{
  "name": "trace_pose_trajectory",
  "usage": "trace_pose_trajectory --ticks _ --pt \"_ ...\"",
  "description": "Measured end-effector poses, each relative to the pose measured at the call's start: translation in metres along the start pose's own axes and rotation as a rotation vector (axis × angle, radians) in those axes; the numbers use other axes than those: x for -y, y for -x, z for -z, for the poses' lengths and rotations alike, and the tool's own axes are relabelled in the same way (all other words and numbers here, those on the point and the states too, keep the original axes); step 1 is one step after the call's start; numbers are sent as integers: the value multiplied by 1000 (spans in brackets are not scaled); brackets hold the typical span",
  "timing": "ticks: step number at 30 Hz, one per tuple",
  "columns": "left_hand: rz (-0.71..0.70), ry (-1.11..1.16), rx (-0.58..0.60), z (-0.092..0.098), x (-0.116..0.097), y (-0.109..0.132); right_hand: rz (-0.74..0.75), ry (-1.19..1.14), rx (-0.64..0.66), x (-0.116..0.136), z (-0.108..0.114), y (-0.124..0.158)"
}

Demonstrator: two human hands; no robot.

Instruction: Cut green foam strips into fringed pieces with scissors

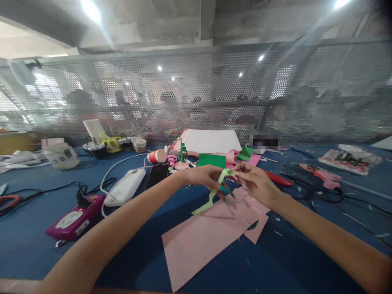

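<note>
A light green paper strip [216,190] runs in a loose curl between my two hands, its tail hanging toward the pink paper. The fingers of my left hand [206,177] are closed round the strip's middle part. A narrow teal object [226,190] shows at these fingers; its kind is too blurred to tell. With fingertips pinched, my right hand [255,183] holds the strip's upper end. Beneath both hands lies a large pink paper sheet [199,245], with a smaller cut pink piece [259,230] at its right.
To the left are a purple power strip [75,218], a white adapter [127,188] and cables. Green paper [211,160] and white sheets [211,141] lie behind my hands. A red-handled tool [278,179] and pink glue gun [327,177] rest right, before a perforated metal screen [196,94].
</note>
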State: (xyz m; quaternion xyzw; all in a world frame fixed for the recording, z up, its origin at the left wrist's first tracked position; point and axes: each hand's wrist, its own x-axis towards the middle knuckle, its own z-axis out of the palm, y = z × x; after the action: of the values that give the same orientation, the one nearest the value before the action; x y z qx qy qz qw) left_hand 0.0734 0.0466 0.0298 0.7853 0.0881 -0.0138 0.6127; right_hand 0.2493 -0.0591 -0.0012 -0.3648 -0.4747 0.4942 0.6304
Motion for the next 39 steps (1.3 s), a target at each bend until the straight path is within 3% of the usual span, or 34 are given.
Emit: trace_pose_trajectory --ticks 4,9,14,23,28,39 --pt "4 -10 -122 0 -1 -1 24 7 28 -3 0 0" --pt "-1 278 -157 -10 3 -7 31 49 43 -5 -2 1" --pt "68 439 -278 -23 1 -13 41 37 51 -5 -3 1" --pt "74 269 -382 -30 -1 -14 38 -5 59 -7 -1 1" --pt "91 150 -334 -30 0 -14 28 -16 82 -9 1 0" --pt "-46 279 -472 -27 6 -19 32 0 63 -6 -3 1"
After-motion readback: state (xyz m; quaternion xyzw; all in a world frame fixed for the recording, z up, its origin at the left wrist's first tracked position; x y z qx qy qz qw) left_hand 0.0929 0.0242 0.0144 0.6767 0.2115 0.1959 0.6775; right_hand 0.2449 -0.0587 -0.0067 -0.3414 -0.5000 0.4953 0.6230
